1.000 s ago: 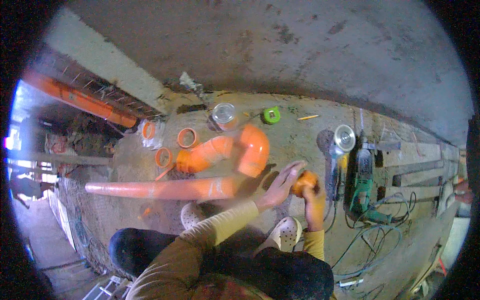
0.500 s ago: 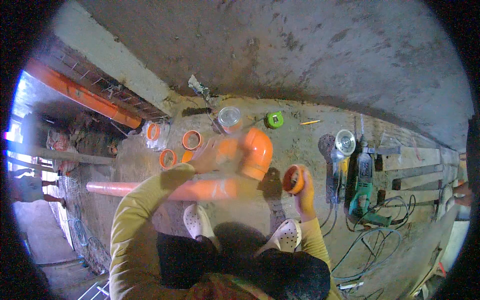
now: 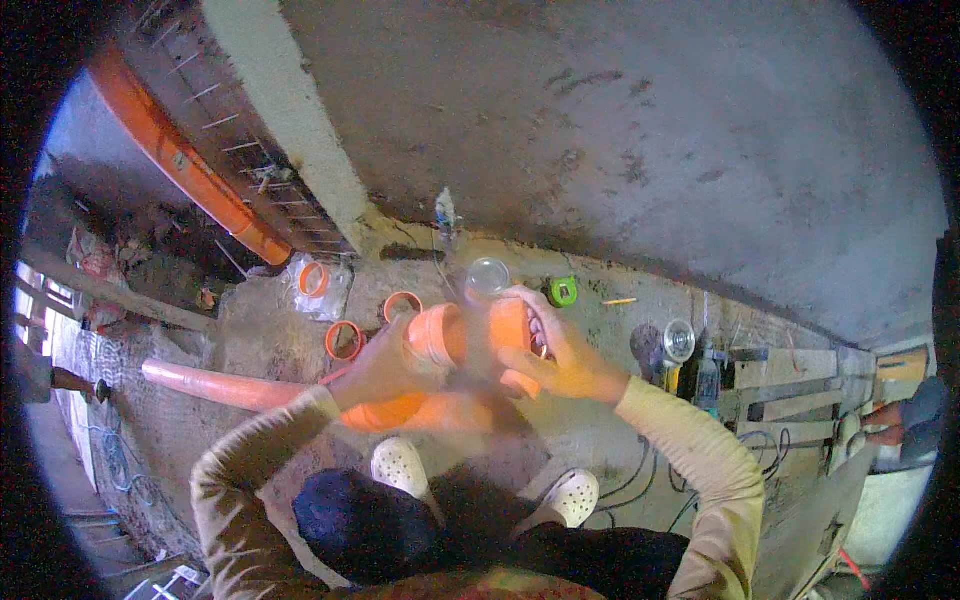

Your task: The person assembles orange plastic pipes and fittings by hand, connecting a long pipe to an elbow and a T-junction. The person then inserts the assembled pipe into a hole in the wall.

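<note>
My left hand is closed around an orange pipe elbow. Its narrower end points right, and its bend hangs below my palm. Facing it from the right, my right hand grips a short orange pipe coupling, fingers over the top and thumb underneath. A small gap separates the two fittings, and both are partly hidden by my hands and blurred. Behind and below them a long orange pipe lies on the floor, its right end blurred near the elbow.
Loose orange rings lie beyond my left hand, one on a plastic bag. A clear-lidded tub, green tape measure and pencil lie by the wall. Rightward are an angle grinder, cables and a wooden pallet.
My hands have come together in front of me. The elbow has turned so its narrow end faces right, and the coupling has moved left and up toward it.
</note>
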The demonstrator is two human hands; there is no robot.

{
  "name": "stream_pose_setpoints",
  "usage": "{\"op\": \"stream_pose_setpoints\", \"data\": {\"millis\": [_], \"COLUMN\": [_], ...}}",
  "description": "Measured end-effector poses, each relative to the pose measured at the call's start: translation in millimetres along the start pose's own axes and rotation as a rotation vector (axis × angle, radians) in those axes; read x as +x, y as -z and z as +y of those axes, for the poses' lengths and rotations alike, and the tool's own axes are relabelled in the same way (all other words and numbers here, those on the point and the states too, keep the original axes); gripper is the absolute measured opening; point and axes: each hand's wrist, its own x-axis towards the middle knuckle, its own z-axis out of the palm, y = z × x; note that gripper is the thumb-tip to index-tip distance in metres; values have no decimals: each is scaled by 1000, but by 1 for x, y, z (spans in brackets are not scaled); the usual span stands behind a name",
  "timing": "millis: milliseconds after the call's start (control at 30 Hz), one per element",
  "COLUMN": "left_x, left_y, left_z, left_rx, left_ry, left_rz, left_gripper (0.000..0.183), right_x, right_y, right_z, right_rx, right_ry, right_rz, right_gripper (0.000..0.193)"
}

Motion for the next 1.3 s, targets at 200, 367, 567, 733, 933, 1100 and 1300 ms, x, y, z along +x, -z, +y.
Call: {"op": "stream_pose_setpoints", "data": {"millis": [200, 367, 567, 733, 933, 1100, 1300], "left_x": [-9, -20, -27, -24, -42, -52, -58], "left_y": [-46, -39, -38, -53, -47, -55, -55], "left_z": [-43, -43, -41, -41, -35, -41, -44], "left_rx": [-172, -182, -142, -157, -44, 18, -9], "left_ry": [-108, -67, -59, -57, -5, 49, 39], "left_rz": [217, 212, 180, 188, 174, 170, 172], "left_gripper": [95, 109, 106, 111, 109, 108, 108], "right_x": [37, 44, 41, 29, 22, 17, 18], "right_y": [-67, -95, -94, -91, -108, -124, -128], "right_z": [46, 70, 59, 65, 56, 52, 43], "right_rx": [-122, -132, -206, -253, -149, -81, -144], "right_ry": [128, 183, 178, 103, 106, 10, -27], "right_rz": [110, 211, 165, 175, 240, 215, 226], "right_gripper": [71, 64, 58, 51, 46, 45, 45]}}
